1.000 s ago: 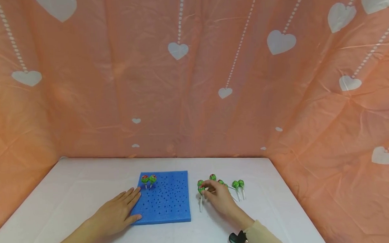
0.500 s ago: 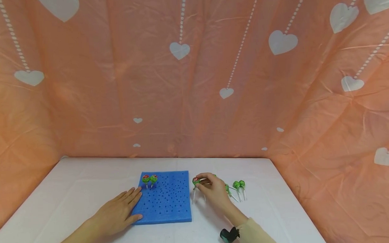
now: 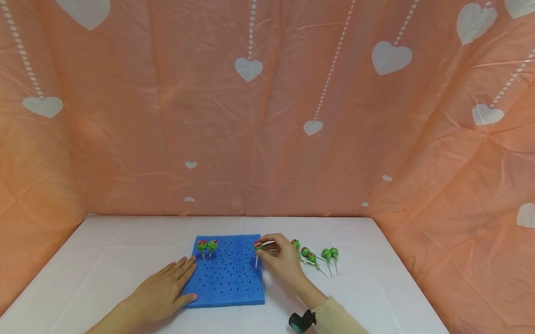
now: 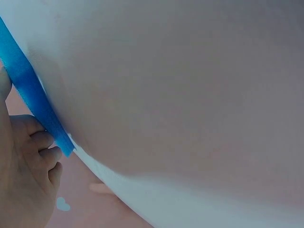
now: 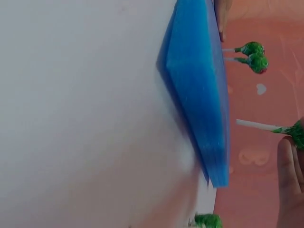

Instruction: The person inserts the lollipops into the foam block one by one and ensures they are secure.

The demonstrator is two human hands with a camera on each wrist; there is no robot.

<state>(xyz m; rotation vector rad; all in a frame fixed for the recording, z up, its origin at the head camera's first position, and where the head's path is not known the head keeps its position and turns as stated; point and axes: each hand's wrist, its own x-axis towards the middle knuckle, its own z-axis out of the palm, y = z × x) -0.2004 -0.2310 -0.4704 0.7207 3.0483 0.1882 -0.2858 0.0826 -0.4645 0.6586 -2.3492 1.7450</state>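
A blue foam board [image 3: 236, 286] dotted with small holes lies on the white table. Two lollipops [image 3: 207, 246] in green and red wrappers stand upright by their sticks near its far left corner. My left hand [image 3: 163, 291] rests flat along the board's left edge, fingers straight. Between thumb and fingers, my right hand [image 3: 281, 260] pinches another lollipop [image 3: 258, 245] by its wrapped head, stick downward, over the board's right edge. In the right wrist view the stick's tip is apart from the foam board [image 5: 197, 85].
Several more lollipops [image 3: 314, 258] lie on the table [image 3: 365, 291] to the right of the board, some partly behind the right hand. An orange curtain [image 3: 231, 139] with white hearts hangs behind and at both sides. A black device [image 3: 302, 321] sits at the right wrist.
My right hand has lifted a lollipop from the group on the right and carried it left to the board's right edge. My left hand has stayed in place.
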